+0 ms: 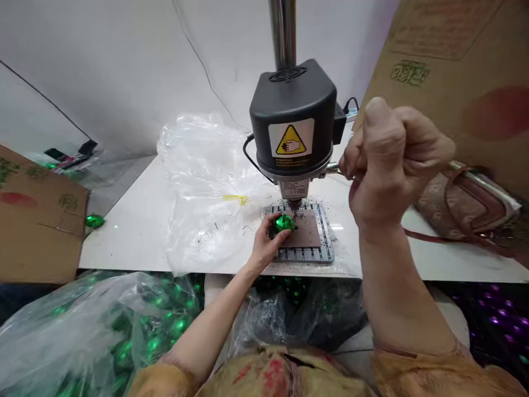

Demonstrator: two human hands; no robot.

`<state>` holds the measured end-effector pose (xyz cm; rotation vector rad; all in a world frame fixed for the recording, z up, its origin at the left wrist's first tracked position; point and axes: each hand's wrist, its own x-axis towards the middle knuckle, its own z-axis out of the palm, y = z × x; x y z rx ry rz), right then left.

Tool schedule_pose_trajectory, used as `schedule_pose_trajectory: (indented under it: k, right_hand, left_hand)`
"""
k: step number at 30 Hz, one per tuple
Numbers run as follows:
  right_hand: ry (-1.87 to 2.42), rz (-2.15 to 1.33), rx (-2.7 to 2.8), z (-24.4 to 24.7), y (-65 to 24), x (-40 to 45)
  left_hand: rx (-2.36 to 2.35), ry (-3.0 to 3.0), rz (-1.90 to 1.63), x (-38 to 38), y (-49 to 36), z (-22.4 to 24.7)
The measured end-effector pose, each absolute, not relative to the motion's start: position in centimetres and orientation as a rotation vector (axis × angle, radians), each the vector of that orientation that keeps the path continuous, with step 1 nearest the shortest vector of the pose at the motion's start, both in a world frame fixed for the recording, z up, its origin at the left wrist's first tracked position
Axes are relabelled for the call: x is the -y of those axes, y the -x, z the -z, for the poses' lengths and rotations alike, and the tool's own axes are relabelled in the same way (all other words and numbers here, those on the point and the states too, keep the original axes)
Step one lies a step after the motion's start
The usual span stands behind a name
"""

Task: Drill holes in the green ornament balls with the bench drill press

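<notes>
A shiny green faceted ball [285, 223] is held between the thumb and fingers of my left hand [266, 242], over a brown board [311, 229] on the slotted metal base [326, 251]. Just behind the ball is the lower end of a black drill press [293, 118], which carries a yellow hand-warning label. My right hand [392, 160] is raised at the machine's right side, its fingers closed round the end of the metal lever [332, 167]. The grip itself is mostly hidden by the fist. Dark specks are scattered over the base.
Clear plastic bags [198, 182] with a yellow tie lie left of the base. A cardboard box [41, 220] and another green ball [95, 221] are farther left. On the right are a large carton [450, 71] and a handbag [467, 204]. Bagged green balls [152, 342] sit below the table edge.
</notes>
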<state>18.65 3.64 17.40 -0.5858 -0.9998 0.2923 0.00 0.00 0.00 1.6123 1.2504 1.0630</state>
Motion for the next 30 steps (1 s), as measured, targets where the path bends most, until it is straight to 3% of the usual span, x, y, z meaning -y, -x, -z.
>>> schedule_pose_trajectory:
  k: [30]
  right_hand:
    - [0.783, -0.176, 1.09, -17.0, -18.7, -4.0]
  left_hand:
    - [-1.177, -1.527, -1.012, -0.8, -2.5, 0.9]
